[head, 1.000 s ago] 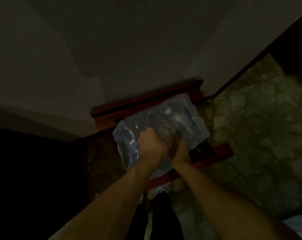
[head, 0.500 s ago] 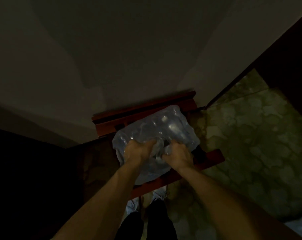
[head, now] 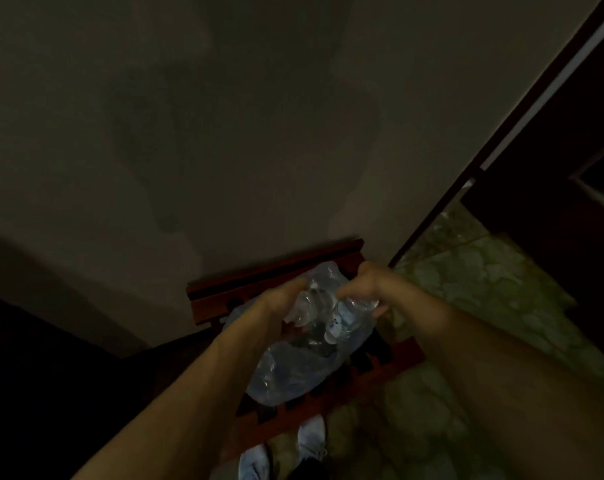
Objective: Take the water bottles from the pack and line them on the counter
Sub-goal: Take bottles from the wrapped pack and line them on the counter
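**Both hands on the wrap, bottles just below**

The pack (head: pixel 293 368) of water bottles lay in the lower centre of the frame on a red-brown slatted wooden stand (head: pixel 390 362), its long axis running from lower left to upper right. Bottle tops (head: pixel 314 303) showed through the clear film at the pack's upper end, directly between the two hands. The left hand (head: pixel 276 306) had its fingers curled into the film on the left of that opening; the right hand (head: pixel 366 289) gripped the wrap, perhaps a bottle end too, on the right, the two hands set apart across the gap. Dim light left the finger detail uncertain. Judging from this, the wrap was being pulled open, and either hand sat equally near the exposed bottles.

Outward, the stand's raised back rail (head: pixel 273 268) and a plain wall (head: pixel 224 133) closed the upper side. Open patterned floor (head: pixel 484 306) lay to the right; white shoes (head: pixel 311 441) stood at the bottom edge. No counter was visible.
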Demonstrator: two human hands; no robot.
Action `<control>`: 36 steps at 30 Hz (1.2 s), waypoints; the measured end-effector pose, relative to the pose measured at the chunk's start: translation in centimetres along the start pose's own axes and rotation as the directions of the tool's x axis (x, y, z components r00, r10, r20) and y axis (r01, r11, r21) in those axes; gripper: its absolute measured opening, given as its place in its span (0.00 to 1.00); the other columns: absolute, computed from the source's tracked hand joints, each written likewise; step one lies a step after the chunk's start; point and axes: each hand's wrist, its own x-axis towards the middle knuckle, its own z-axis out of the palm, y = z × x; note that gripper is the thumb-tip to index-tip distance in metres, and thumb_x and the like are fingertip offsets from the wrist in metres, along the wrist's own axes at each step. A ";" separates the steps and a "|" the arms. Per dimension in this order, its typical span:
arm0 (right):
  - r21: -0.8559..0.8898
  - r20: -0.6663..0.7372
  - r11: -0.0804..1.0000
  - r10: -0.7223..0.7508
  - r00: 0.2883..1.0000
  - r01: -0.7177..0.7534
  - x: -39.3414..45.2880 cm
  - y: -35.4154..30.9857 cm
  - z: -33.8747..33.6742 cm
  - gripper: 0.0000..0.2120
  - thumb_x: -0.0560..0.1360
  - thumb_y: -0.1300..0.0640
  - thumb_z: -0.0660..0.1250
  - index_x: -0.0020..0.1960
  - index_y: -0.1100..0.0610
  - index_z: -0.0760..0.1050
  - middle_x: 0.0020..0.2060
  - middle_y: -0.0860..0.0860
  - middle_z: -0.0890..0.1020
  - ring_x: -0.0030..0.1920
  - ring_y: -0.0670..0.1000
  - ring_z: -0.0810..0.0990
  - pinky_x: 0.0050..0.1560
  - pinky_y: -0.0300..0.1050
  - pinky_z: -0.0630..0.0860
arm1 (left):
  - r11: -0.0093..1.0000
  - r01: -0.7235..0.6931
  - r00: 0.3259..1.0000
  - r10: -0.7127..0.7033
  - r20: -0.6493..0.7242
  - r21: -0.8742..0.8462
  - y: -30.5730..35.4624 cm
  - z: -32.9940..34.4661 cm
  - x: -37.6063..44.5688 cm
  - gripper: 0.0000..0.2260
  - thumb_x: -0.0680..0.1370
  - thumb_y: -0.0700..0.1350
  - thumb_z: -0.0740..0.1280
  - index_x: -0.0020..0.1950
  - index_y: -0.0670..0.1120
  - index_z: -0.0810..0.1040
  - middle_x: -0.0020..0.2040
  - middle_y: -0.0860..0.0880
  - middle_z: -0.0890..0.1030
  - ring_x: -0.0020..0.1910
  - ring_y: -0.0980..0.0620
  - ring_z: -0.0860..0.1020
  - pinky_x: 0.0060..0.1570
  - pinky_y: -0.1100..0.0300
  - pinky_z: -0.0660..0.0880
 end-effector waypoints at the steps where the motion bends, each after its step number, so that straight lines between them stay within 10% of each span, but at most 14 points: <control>1: 0.034 0.026 0.999 -0.005 1.000 0.005 -0.7 -0.3 -1.0 0.18 0.64 0.48 0.76 0.43 0.54 0.70 0.43 0.53 0.80 0.41 0.51 0.81 0.32 0.44 0.81 | 1.000 -0.020 0.999 0.021 0.035 -0.018 0.2 0.0 -0.8 0.14 0.79 0.53 0.65 0.48 0.42 0.77 0.43 0.42 0.78 0.39 0.47 0.76 0.35 0.56 0.72; 9: 0.372 -0.193 0.901 -0.159 0.968 0.222 -6.0 -2.3 -5.7 0.15 0.68 0.43 0.71 0.45 0.53 0.76 0.46 0.54 0.81 0.46 0.56 0.82 0.46 0.54 0.83 | 0.938 -0.196 0.940 0.263 0.216 -0.285 1.6 0.4 -8.3 0.13 0.76 0.48 0.68 0.55 0.41 0.79 0.46 0.42 0.84 0.40 0.46 0.82 0.38 0.54 0.78; 13: 0.593 -0.176 0.756 -0.214 0.961 0.277 -9.7 -3.5 -5.4 0.13 0.67 0.47 0.70 0.48 0.53 0.77 0.45 0.53 0.83 0.43 0.52 0.83 0.29 0.42 0.79 | 0.917 -0.311 0.925 0.352 0.141 -0.249 1.7 -0.2 -12.3 0.23 0.77 0.49 0.67 0.69 0.39 0.73 0.62 0.39 0.78 0.57 0.42 0.79 0.60 0.50 0.74; 20: 0.871 -0.132 0.397 -0.375 0.917 0.288 -16.8 -3.4 -1.8 0.10 0.69 0.54 0.73 0.47 0.57 0.80 0.38 0.55 0.85 0.38 0.52 0.83 0.33 0.45 0.81 | 0.809 -0.475 0.841 0.533 0.090 -0.346 -0.7 -1.2 -19.6 0.08 0.76 0.37 0.60 0.49 0.39 0.78 0.37 0.42 0.82 0.27 0.52 0.81 0.24 0.61 0.77; 28: 0.943 -0.217 0.035 -0.689 0.692 0.330 -25.5 -5.4 1.5 0.17 0.75 0.58 0.68 0.61 0.64 0.74 0.45 0.59 0.83 0.41 0.53 0.82 0.40 0.48 0.78 | 0.629 -0.771 0.634 0.772 -0.033 -0.102 -1.4 -3.6 -28.8 0.12 0.74 0.43 0.71 0.57 0.46 0.78 0.38 0.47 0.85 0.33 0.52 0.85 0.34 0.57 0.82; 33: 0.949 -0.214 -0.056 -0.836 0.505 0.309 -31.4 -8.3 3.0 0.30 0.69 0.56 0.69 0.69 0.67 0.70 0.55 0.63 0.77 0.48 0.56 0.78 0.46 0.49 0.77 | 0.518 -0.844 0.534 0.836 -0.127 -0.140 -1.3 -5.9 -33.8 0.27 0.66 0.50 0.74 0.63 0.42 0.77 0.48 0.42 0.84 0.40 0.46 0.84 0.36 0.54 0.83; 36: 0.952 -0.196 -0.066 -0.882 0.428 0.299 -33.8 -10.0 4.3 0.31 0.71 0.58 0.66 0.71 0.69 0.65 0.59 0.65 0.74 0.53 0.59 0.75 0.52 0.52 0.74 | 0.474 -0.873 0.487 0.861 -0.148 -0.115 -2.0 -8.7 -36.0 0.20 0.71 0.46 0.72 0.62 0.44 0.78 0.43 0.44 0.85 0.36 0.49 0.84 0.32 0.57 0.80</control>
